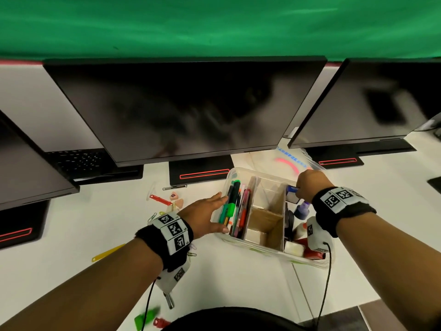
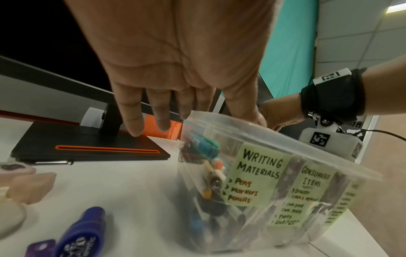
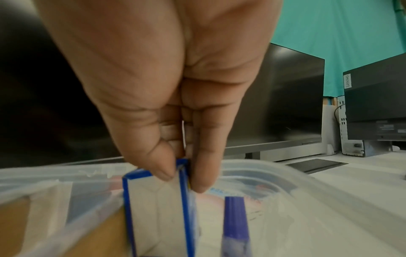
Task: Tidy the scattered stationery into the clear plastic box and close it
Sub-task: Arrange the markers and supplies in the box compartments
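The clear plastic box [image 1: 241, 242] stands open on the white desk, split into three compartments. Pens and markers [image 1: 235, 211] fill the left one, and the cardboard-lined middle one [image 1: 265, 220] looks empty. My left hand [image 1: 214, 211] lies with straight fingers against the box's left wall [image 2: 285, 156], thumb at the rim. My right hand [image 1: 299, 191] pinches a small blue-edged white box [image 3: 158, 205] over the far end of the right compartment, beside a purple bottle [image 3: 235, 222]. The clear lid [image 1: 286, 161] lies behind the box.
Loose on the desk left of the box are a red clip [image 1: 159, 199], pink erasers [image 1: 177, 200], paper clips [image 1: 152, 217] and a yellow strip [image 1: 107, 253]. A green item [image 1: 146, 317] lies near my body. Dark monitors [image 1: 186, 108] stand along the back.
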`<state>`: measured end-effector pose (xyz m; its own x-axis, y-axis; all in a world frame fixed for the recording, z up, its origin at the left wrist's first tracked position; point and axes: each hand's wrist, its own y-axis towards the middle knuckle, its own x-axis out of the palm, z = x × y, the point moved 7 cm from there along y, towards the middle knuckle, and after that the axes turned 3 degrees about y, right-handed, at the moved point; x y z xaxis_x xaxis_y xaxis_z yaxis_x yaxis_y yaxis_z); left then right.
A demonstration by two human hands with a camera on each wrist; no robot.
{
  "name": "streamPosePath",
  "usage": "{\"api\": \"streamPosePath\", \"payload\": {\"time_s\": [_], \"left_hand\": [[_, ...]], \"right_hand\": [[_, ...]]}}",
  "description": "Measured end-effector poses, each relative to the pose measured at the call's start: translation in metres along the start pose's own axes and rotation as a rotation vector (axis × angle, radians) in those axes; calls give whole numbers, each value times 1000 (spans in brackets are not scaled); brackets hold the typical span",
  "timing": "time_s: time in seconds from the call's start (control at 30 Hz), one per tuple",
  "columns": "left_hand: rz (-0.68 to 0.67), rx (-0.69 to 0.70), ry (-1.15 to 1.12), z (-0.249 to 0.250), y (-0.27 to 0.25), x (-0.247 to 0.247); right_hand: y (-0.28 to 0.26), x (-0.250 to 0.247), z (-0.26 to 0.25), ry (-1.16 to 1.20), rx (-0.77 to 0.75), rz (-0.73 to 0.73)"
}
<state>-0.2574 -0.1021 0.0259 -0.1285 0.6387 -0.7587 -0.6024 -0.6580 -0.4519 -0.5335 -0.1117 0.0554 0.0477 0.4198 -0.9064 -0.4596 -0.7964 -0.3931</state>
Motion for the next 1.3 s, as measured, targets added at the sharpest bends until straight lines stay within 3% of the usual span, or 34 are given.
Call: {"api": "streamPosePath", "payload": {"time_s": [0.17, 0.33, 0.47, 0.63, 0.8, 1.07, 1.2, 1.3], "left_hand": [[-4, -6, -12, 0, 1, 1], [-1, -5, -5, -1, 1, 1], [7, -6, -17, -1, 2, 0], [8, -6, -1, 0, 0, 0], [5, -17, 11, 0, 0, 1], [18, -7, 27, -1, -2, 1], [75, 10, 65, -6, -9, -9], [122, -47, 70, -35, -24, -22]], "right_hand": [[-4, 12, 8, 57, -13, -5], [-24, -11, 17, 120, -35, 38], [-52, -4, 7, -1, -156, -135], [-58, 49, -14, -31, -278, -310], [-54, 75, -28, -147, -382, -293], [-56, 76, -30, -190, -360, -311], [-72, 37, -35, -110, -329, -180], [-101, -5, -67, 10, -400, -52]]}}
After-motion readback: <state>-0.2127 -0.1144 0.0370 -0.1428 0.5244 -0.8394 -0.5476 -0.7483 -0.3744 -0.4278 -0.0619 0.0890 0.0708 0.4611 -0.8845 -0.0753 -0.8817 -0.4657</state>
